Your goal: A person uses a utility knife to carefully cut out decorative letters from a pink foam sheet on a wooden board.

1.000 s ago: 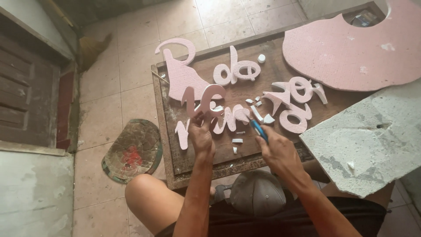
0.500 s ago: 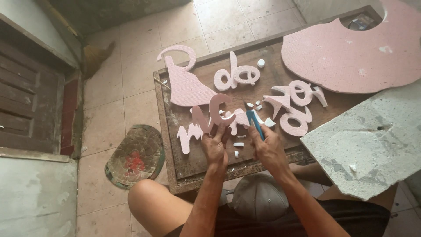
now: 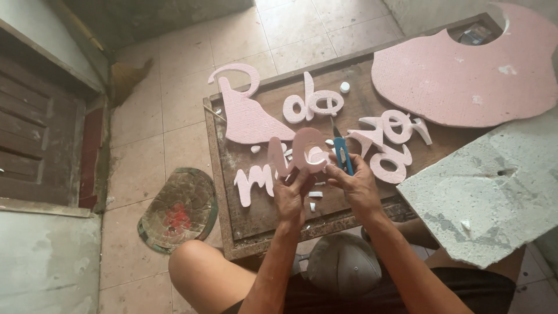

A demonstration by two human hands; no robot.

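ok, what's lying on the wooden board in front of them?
On the wooden board: pink foam letters, a big pink foam shape, white scraps. The left hand holds a foam piece; the right hand holds a blue knife. Anything beneath the hands is hidden.

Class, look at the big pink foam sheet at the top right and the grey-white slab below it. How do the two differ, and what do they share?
The pink foam sheet has a rounded, curved outline with a notch cut from its top; the grey-white slab has straight edges and corners. The pink sheet looks clean and even; the slab is blotchy, chipped and pitted. Both are flat boards lying at the right of the wooden table.
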